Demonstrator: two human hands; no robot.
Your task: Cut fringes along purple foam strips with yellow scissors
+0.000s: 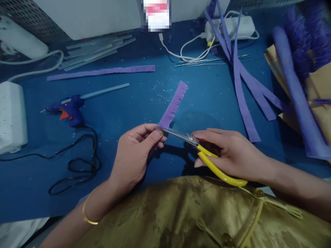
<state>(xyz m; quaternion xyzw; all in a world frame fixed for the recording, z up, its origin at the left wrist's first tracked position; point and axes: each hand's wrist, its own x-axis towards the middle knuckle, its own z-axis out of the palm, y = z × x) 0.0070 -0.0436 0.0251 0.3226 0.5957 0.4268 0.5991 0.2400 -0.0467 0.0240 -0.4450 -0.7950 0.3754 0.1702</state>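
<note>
A purple paper strip, its right edge cut into a fringe, is pinched between the thumb and fingers of my left hand. Its fringed length stretches up and to the right over the blue table. My right hand grips the yellow handles of a pair of scissors. The scissor blades lie across the lower end of the strip, right at my left fingertips, and look nearly closed. Whatever part of the strip lies under my left hand is hidden.
Left on the blue table lies a blue glue gun with a glue stick in it and a black cord. Behind are another purple strip and clear glue sticks. Long purple strips, a power strip and brown paper are right.
</note>
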